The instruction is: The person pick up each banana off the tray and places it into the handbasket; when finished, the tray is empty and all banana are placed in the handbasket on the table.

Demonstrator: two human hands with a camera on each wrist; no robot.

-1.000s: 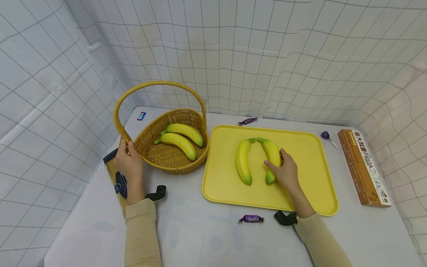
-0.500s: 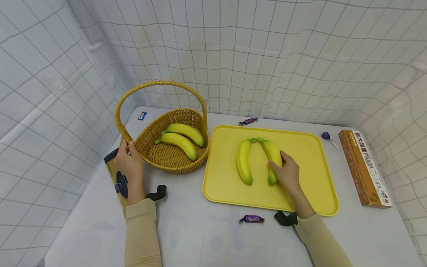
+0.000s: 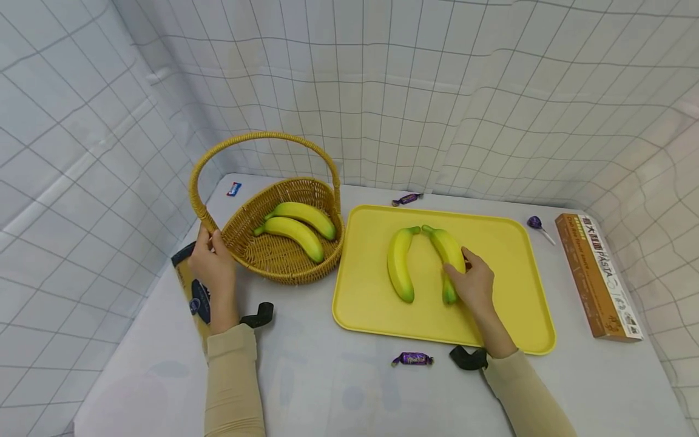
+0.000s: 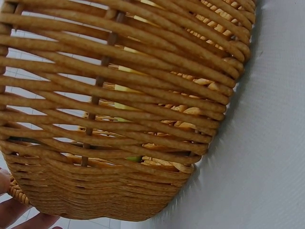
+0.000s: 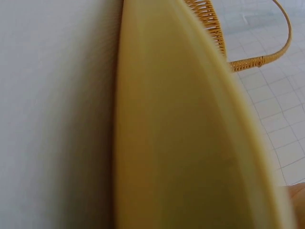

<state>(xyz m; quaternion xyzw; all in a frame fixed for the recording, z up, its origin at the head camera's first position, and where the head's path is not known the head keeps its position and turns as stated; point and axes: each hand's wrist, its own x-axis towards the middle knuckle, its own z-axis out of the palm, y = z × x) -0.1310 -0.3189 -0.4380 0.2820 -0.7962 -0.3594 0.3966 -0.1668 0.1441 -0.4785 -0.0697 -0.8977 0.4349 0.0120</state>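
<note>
Head view: a right hand (image 3: pixel 475 283) grasps a banana (image 3: pixel 445 246) on a yellow tray (image 3: pixel 371 315); a loose pinch could drop it. Slightly farther, a left hand (image 3: pixel 214 267) grips a basket (image 3: pixel 284 278) by its handle (image 3: pixel 262 135); tugging could spill two bananas (image 3: pixel 293 235).

A golden-brown wicker basket (image 3: pixel 289 277), oval and open, stands on the table (image 3: pixel 311 376) with its tall handle arched above it; the left hand (image 3: pixel 214 267) grips the handle's base. Inside, two yellow bananas (image 3: pixel 295 234) lie side by side, stems toward the left. Just beside the basket, on a yellow tray (image 3: pixel 508 279), a curved banana (image 3: pixel 400 265) lies with its stem at the far end. Near it, the right hand (image 3: pixel 474 280) holds another banana (image 3: pixel 448 249), green-tipped, stem also pointing away and close to its neighbour's.
</note>
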